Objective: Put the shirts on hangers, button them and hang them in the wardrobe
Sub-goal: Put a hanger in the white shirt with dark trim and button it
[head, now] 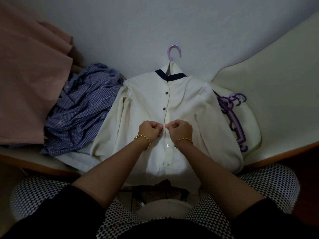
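Two pale buttons (167,145) sat nearest, toward the hem of the cream shirt (189,100); fastened or not, unclear. Above them the hands were together at mid-placket, left hand (149,129) and right hand (181,129) each pinching a front edge — the button hidden between. Judgement: keep both edges level and push the button fully through before releasing. Farther up, two dark buttons (164,109) looked closed. Shirt lay flat on the cream surface (276,83), purple hanger (174,52) hook beyond the collar.
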